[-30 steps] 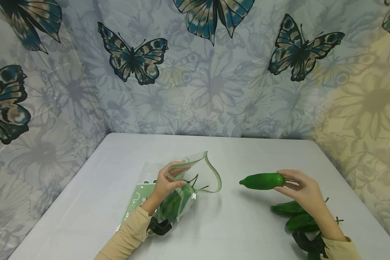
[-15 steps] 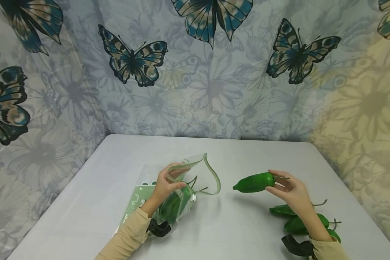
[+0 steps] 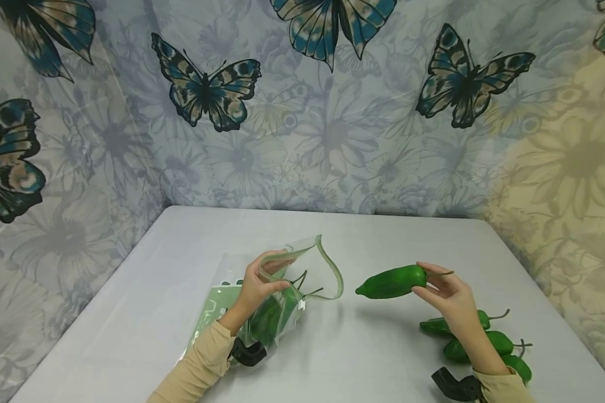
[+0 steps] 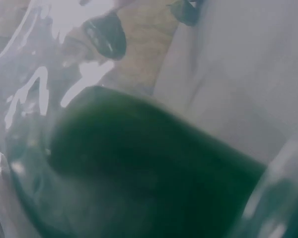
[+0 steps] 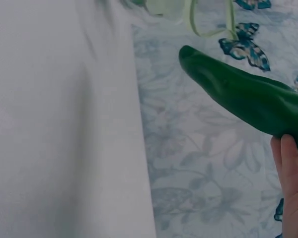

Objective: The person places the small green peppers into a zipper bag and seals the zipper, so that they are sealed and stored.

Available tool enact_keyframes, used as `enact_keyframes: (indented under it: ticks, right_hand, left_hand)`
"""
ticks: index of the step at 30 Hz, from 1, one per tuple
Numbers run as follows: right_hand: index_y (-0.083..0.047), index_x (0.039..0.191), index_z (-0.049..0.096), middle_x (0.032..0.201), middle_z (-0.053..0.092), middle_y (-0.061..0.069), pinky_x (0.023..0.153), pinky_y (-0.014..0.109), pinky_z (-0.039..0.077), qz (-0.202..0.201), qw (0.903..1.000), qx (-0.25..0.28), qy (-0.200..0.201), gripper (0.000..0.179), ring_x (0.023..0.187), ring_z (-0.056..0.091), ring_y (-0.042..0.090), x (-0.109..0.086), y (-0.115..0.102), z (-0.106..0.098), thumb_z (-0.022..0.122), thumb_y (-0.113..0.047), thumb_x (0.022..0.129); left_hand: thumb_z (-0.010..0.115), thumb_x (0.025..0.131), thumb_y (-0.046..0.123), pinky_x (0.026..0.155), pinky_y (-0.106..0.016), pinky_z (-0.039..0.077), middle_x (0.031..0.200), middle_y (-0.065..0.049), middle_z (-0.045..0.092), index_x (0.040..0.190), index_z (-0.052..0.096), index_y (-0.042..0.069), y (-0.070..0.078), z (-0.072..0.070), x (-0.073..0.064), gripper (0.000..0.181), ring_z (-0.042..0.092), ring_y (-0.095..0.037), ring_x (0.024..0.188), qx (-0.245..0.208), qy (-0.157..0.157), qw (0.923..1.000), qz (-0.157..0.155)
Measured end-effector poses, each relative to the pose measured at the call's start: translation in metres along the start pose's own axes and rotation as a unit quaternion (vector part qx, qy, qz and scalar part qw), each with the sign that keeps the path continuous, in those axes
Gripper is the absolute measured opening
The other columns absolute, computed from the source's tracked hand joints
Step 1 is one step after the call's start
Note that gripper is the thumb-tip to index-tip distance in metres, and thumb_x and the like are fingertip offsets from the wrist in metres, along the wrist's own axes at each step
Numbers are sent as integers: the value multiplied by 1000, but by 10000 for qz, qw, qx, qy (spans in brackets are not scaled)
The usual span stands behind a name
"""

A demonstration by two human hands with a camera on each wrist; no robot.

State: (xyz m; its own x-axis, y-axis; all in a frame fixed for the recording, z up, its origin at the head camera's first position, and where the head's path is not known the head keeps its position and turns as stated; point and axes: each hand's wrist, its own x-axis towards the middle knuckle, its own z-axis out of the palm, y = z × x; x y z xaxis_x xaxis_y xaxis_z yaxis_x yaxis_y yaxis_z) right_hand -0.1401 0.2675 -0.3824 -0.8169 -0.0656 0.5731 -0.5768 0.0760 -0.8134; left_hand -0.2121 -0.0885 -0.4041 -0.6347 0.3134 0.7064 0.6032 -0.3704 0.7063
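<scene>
My left hand (image 3: 257, 288) grips the rim of a clear zip bag (image 3: 327, 260) with a green band round its gaping mouth. Green peppers (image 3: 264, 320) lie inside, their stems poking up near the opening; in the left wrist view a blurred green pepper (image 4: 154, 158) fills much of the picture behind shiny plastic. To the right, my right hand (image 3: 451, 296) pinches one green pepper (image 3: 390, 282) by its stem end, clear of the table. Its pointed tip faces the bag, a short gap away. The right wrist view has the same pepper (image 5: 238, 91) above the fingertips (image 5: 288, 153).
Several more green peppers (image 3: 499, 341) lie on the white table (image 3: 373, 358) under and beside the right forearm. A green printed panel (image 3: 217, 302) of the bag rests by the left forearm. Butterfly-patterned cloth (image 3: 333, 140) hangs behind the table.
My right hand has carried the pepper left toward the bag, uncovering more of the peppers on the table. The left hand and the bag stay in place.
</scene>
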Motion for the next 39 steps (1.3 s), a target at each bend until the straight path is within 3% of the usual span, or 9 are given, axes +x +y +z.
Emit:
enact_keyframes:
  ticks: [7,14,19,26,35,39]
  right_hand:
    - [11,121,48,120,52,6,83,22,46,37,9995,282,-137,44,101,54,12,-2,5,-4,59,15,78]
    - [14,122,45,119,52,4,80,20,46,64,9994,257,-241,48,101,54,12,-2,-6,6,53,25,76]
    - [12,122,45,119,52,6,80,19,46,21,9996,230,-190,47,102,53,12,2,-10,11,51,25,77]
    - [15,120,45,115,53,8,78,18,47,-83,9995,294,58,43,100,54,13,15,-12,15,56,19,79]
    - [15,115,50,108,56,9,77,22,49,-207,9963,833,79,40,95,57,14,24,-22,26,58,20,76]
    - [12,114,53,108,56,8,76,22,49,-244,9964,808,49,41,94,57,13,28,-28,33,57,23,75]
  left_hand:
    - [71,77,20,90,-37,42,116,-4,57,122,49,3,1,-1,2,53,53,-20,107,-121,-56,9999,73]
    - [71,76,17,92,-37,40,116,-5,57,119,43,-14,0,0,2,60,53,-20,107,-314,-164,9992,193]
    - [71,76,18,93,-37,40,116,-4,57,119,44,-13,1,0,2,59,53,-19,107,-244,-129,9994,208]
    - [72,76,19,92,-37,40,116,-3,57,114,36,-24,0,1,4,68,53,-19,107,-170,-126,9997,110]
    - [71,77,21,89,-37,43,115,-2,57,113,36,-24,2,4,4,68,53,-18,107,-84,-226,9997,77]
    - [71,77,19,81,-31,49,116,-4,57,115,39,-21,3,4,2,65,53,-19,107,-182,-209,9996,70]
